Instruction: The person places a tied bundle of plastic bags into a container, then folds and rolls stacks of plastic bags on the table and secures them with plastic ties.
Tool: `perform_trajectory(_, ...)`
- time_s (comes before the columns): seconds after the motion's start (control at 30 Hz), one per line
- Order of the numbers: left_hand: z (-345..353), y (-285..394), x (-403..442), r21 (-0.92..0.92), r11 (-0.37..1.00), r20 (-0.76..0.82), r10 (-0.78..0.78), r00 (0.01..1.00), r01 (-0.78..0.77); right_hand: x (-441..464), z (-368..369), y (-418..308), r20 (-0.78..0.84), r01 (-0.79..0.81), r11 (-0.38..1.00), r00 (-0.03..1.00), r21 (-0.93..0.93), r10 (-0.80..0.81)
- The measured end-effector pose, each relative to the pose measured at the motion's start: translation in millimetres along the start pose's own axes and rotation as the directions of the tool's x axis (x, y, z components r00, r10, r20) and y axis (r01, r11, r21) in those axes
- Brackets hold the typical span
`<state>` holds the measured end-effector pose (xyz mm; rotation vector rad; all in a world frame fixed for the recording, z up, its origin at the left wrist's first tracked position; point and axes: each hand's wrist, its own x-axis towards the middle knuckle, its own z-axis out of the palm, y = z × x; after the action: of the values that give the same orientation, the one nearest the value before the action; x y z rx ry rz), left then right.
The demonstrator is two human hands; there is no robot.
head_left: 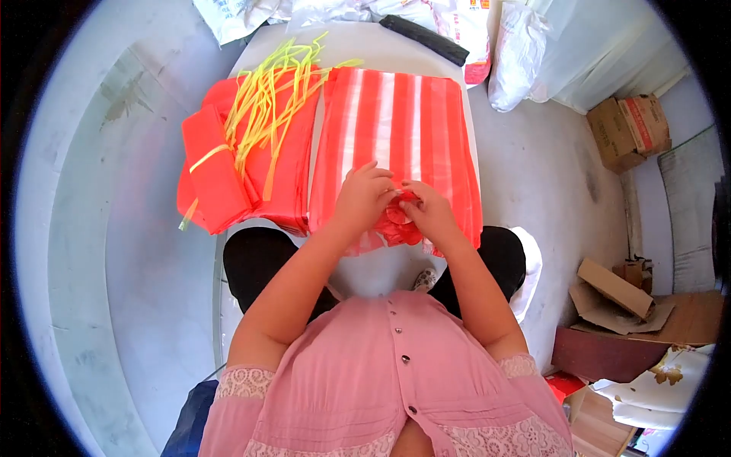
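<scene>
A flat stack of red-and-white striped plastic bags (443, 114) lies on the table (346, 38) before me. At its near edge, my left hand (364, 196) and my right hand (429, 212) come together around a bunched piece of red plastic (398, 219). My left fingers curl over its left side, partly hiding it. The right thumb and fingers pinch it from the right. Beside the stack, on the left, lie red folded bags (288, 156), with a red bundle (217, 171) tied by a yellow strip. Loose yellow ties (268, 103) are strewn over them.
A dark bar-like object (423, 39) lies at the table's far edge. White sacks (324, 11) stand behind it, with a wrapped white bag (518, 57) at the right. Cardboard boxes (628, 131) sit against the right wall, and opened cardboard (620, 293) lies lower right.
</scene>
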<state>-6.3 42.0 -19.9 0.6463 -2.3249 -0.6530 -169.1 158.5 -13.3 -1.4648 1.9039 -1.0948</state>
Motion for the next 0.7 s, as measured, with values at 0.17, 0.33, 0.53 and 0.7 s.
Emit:
perform_trajectory(0.17,-19.9,-16.9,-6.6,-0.231,0.944,-0.238,-0.29,0.927,0.236,24.7,8.0,15.7,-0.008,-0.264,0.916,0.96,0.302,0.279)
perform_trajectory(0.33,-41.6,-47.0,-15.7,-0.843,0.388,-0.016,-0.711,0.703,0.372,28.5,8.3,34.0,-0.019,-0.246,0.851,0.957,0.464,0.288)
perform_trajectory(0.53,-42.9,-36.5,-7.2,-0.939,0.121,0.127,-0.749,0.65,0.323,25.2,1.9,31.9,-0.023,-0.248,0.792,0.949,0.558,0.314)
perform_trajectory(0.7,-17.3,-76.9,-12.7,-0.874,0.283,0.059,-0.745,0.664,0.395,23.4,5.1,33.8,-0.034,-0.226,0.728,0.945,0.647,0.324)
